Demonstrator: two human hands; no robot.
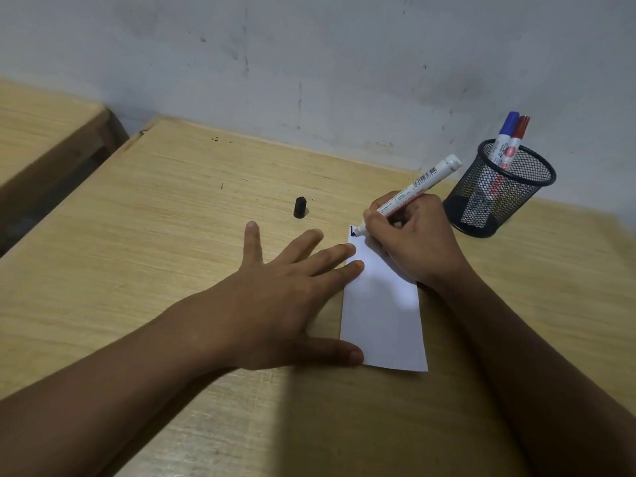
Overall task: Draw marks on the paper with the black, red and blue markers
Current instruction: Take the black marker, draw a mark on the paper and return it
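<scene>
A white sheet of paper (383, 318) lies on the wooden desk (155, 242). My right hand (418, 242) grips the uncapped black marker (418, 187), its tip touching the paper's top left corner, where a short dark mark shows. My left hand (275, 290) lies flat with fingers spread, fingertips and thumb pressing the paper's left edge. The marker's black cap (300, 207) stands on the desk beyond my left hand. The blue marker (503, 136) and the red marker (515, 141) stand capped in a black mesh cup (495, 191).
The mesh cup stands at the desk's far right, close behind my right hand. A grey scuffed wall (309, 63) runs along the desk's far edge. A second wooden desk (38, 132) stands at the left across a gap.
</scene>
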